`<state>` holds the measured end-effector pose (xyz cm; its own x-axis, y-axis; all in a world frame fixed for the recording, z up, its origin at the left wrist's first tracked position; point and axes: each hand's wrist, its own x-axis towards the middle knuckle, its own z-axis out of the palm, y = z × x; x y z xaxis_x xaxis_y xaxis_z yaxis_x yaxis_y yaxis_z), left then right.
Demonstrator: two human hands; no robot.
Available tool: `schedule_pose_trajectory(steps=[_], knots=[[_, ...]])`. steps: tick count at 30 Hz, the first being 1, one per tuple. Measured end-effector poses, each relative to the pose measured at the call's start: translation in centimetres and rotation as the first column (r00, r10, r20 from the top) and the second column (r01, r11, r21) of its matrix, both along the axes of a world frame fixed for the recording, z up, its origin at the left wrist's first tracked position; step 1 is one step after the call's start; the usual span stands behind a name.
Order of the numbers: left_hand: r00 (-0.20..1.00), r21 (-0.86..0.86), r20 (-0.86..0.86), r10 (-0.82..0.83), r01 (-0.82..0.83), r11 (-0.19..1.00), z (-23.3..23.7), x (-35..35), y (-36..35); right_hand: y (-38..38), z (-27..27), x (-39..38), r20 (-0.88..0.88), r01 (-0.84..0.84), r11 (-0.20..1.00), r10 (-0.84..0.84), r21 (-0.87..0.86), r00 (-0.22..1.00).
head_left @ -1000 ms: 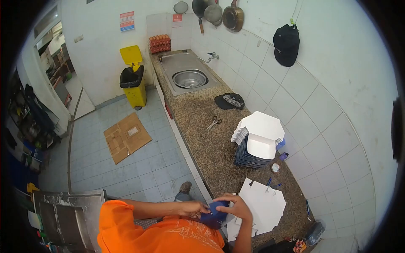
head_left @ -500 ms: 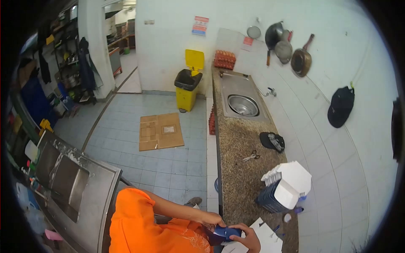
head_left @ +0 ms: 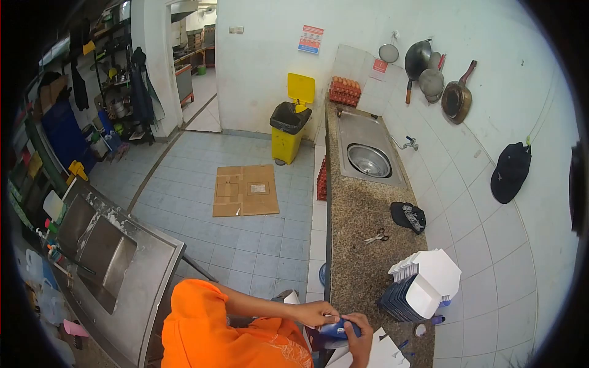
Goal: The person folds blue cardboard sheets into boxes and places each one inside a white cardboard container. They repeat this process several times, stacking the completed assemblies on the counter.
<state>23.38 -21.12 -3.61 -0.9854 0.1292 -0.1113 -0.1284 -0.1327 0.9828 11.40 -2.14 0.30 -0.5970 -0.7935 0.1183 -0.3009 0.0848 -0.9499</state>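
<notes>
A blue piece of card (head_left: 333,329), partly curled, is held low at the counter's near edge. My left hand (head_left: 316,313) pinches its upper left edge with the fingers closed. My right hand (head_left: 359,336) wraps round its right end, thumb in front. Beneath and beside the hands lie flat white card sheets (head_left: 381,354). Further up the counter stands a stack of blue-and-white card trays (head_left: 412,299), with white card blanks (head_left: 439,273) stacked behind it. My forearm and body partly hide the card's lower side.
On the granite counter (head_left: 356,211) lie scissors (head_left: 376,237) and a black cap (head_left: 408,218), with a sink (head_left: 369,161) beyond. A steel sink table (head_left: 146,270) stands on the left. Flattened cardboard (head_left: 245,190) and a yellow bin (head_left: 286,141) are on the floor.
The view has shifted, so the room appears further right. My left hand's fingers have moved along the card's upper edge, and my right hand has turned more upright around it.
</notes>
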Motion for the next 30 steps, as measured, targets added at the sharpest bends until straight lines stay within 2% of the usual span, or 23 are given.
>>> schedule_pose_trajectory(steps=[1, 2, 4, 5, 7, 8, 9, 10, 11, 12, 13, 15, 17, 19, 20, 21, 22, 23, 24, 25, 27, 29, 30], knots=[[1.0, 0.09, 0.017, -0.012, 0.011, 0.996, -0.5, -0.2, 0.0, -0.4, -0.1, 0.5, -0.087, 0.034, 0.999, -0.032, 0.018, 0.996], [1.0, 0.091, 0.013, -0.013, 0.012, 0.996, -0.9, -0.5, -0.3, -0.7, -0.2, 1.0, -0.175, 0.069, 0.997, -0.062, 0.033, 0.983], [0.93, -0.003, 0.11, -0.351, 0.354, 0.935, -0.8, -0.7, -1.0, -1.7, 0.6, 2.2, -0.189, 0.055, 0.998, -0.048, 0.031, 0.981], [0.929, 0.0, 0.11, -0.353, 0.355, 0.935, -0.7, -0.6, -0.8, -1.8, 0.9, 2.5, -0.203, 0.043, 0.999, -0.037, 0.027, 0.978], [0.976, 0.219, 0.151, -0.156, 0.121, 0.968, 0.9, -0.3, -0.2, -1.9, -0.3, 2.0, -0.276, 0.034, 0.999, -0.027, 0.019, 0.961], [0.989, 0.187, 0.138, -0.057, 0.031, 0.982, 0.0, -0.8, 0.0, -2.2, -1.0, 2.2, -0.384, 0.177, 0.973, -0.22, -0.145, 0.897], [0.989, 0.185, 0.136, -0.057, 0.031, 0.982, 1.3, -1.1, 0.1, -2.7, -1.1, 2.5, -0.453, 0.286, 0.903, -0.411, -0.319, 0.791], [0.949, 0.328, 0.242, 0.202, -0.276, 0.904, 3.6, -1.3, 0.3, -2.0, -2.1, 3.0, -0.489, 0.361, 0.881, -0.471, -0.306, 0.735], [0.825, 0.421, 0.381, 0.417, -0.556, 0.716, 4.9, -1.7, 0.6, -1.7, -3.2, 3.5, -0.49, 0.359, 0.882, -0.468, -0.304, 0.736], [0.785, 0.509, 0.381, 0.488, -0.619, 0.598, 2.9, -2.7, 0.5, -1.6, -4.1, 4.2, -0.51, 0.312, 0.903, -0.426, -0.296, 0.747], [0.784, 0.508, 0.384, 0.487, -0.62, 0.598, 2.7, -3.3, 0.9, -1.7, -4.7, 4.5, -0.529, 0.268, 0.92, -0.385, -0.286, 0.757], [0.655, 0.558, 0.383, 0.651, -0.726, 0.402, 2.5, -4.3, 1.6, -2.8, -5.3, 4.2, -0.586, 0.206, 0.948, -0.313, -0.244, 0.747], [0.629, 0.504, 0.327, 0.705, -0.747, 0.433, 1.9, -4.9, 2.3, -4.6, -4.5, 3.2, -0.598, 0.279, 0.913, -0.406, -0.299, 0.691], [0.553, 0.446, 0.219, 0.804, -0.789, 0.422, 1.9, -5.3, 2.4, -5.2, -4.1, 1.6, -0.654, 0.263, 0.92, -0.39, -0.289, 0.648], [0.555, 0.396, 0.139, 0.82, -0.79, 0.468, 1.9, -5.5, 2.3, -5.7, -3.6, 1.3, -0.677, 0.264, 0.925, -0.38, -0.273, 0.63], [0.555, 0.396, 0.139, 0.82, -0.791, 0.467, 2.2, -5.2, 2.1, -6.1, -3.2, 1.0, -0.701, 0.263, 0.93, -0.366, -0.256, 0.611], [0.623, 0.291, 0.063, 0.78, -0.759, 0.582, 2.4, -4.9, 1.8, -6.6, -2.6, 0.9, -0.703, 0.26, 0.931, -0.364, -0.256, 0.611], [0.69, 0.175, -0.004, 0.724, -0.712, 0.68, 2.7, -4.8, 1.5, -7.0, -2.0, 0.8, -0.63, 0.292, 0.918, -0.396, -0.267, 0.668], [0.656, 0.181, -0.118, 0.745, -0.724, 0.666, 3.5, -5.4, 1.1, -7.1, -1.5, 0.7, -0.55, 0.326, 0.904, -0.426, -0.275, 0.718], [0.655, 0.182, -0.118, 0.746, -0.724, 0.665, 3.8, -5.5, 0.3, -6.9, -1.0, 0.6, -0.551, 0.325, 0.905, -0.425, -0.275, 0.718], [0.722, 0.048, -0.208, 0.66, -0.666, 0.744, 4.1, -6.0, -1.9, -6.4, 0.0, 0.2, -0.45, 0.179, 0.942, -0.295, -0.282, 0.843], [0.747, 0.084, -0.19, 0.637, -0.634, 0.769, 4.1, -5.9, -2.4, -6.3, 0.2, 0.2, -0.483, 0.136, 0.957, -0.249, -0.257, 0.84], [0.732, 0.112, -0.179, 0.657, -0.648, 0.753, 4.6, -5.7, -1.6, -6.6, -0.2, 0.2, -0.493, 0.182, 0.944, -0.301, -0.274, 0.816]])
